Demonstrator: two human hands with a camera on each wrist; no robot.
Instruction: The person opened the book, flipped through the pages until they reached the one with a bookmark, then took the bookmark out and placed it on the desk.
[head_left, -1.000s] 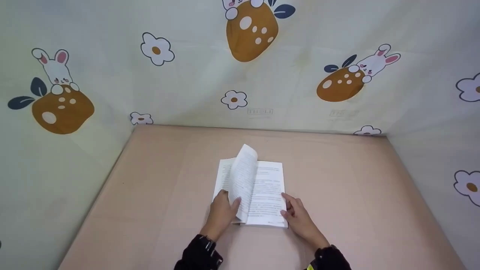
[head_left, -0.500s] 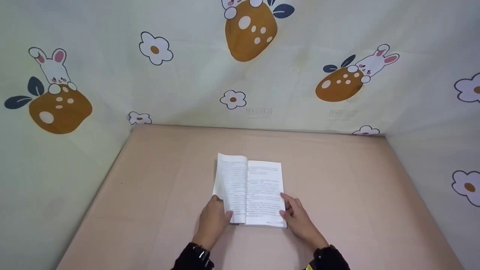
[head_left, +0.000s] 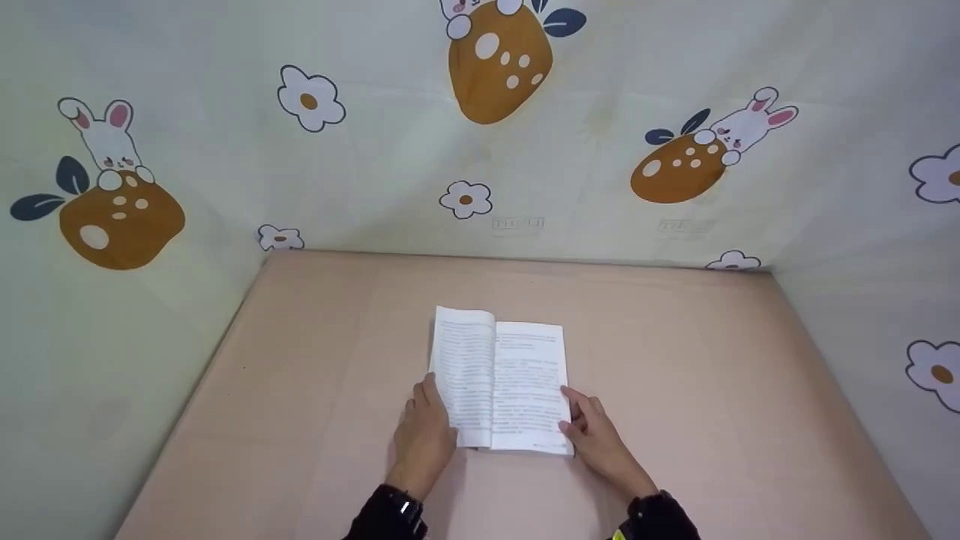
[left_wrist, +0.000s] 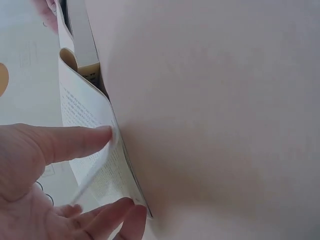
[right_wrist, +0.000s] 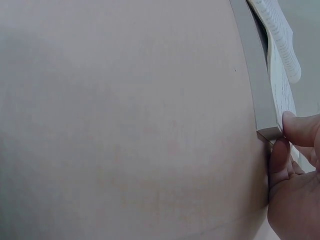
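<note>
Open book [head_left: 501, 382] lies on the tan tabletop [head_left: 337, 337], roughly mid-table and straight in front of the person, spine pointing away, printed text on both pages. Left page [head_left: 466, 367] arches up near the spine, and its far edge sits a bit higher than that of the right page [head_left: 531, 394], which lies flat on a thick block. Left hand [head_left: 425, 435] is at the book's outer left edge, toward the near corner: thumb on the page side, other fingers along the edge, narrow loose hold with the side of the book between them; left wrist view shows the thumb nearly straight, touching the paper near its lower edge, and a blurred page edge between thumb and fingers. Right hand [head_left: 596, 439] pinches the near right part of the book, thumb on top of the page, index finger against the side by the corner; grip narrow, remaining fingers partly hidden. Dark left sleeve [head_left: 386, 514] and right sleeve [head_left: 664, 517] at bottom of head view, small yellow patch [head_left: 619, 535] by the right one. Behind the table, pale wall covering [head_left: 375, 172] printed with rabbits [head_left: 111, 146], orange-brown fruits [head_left: 124, 221] and white flowers [head_left: 311, 99].
</note>
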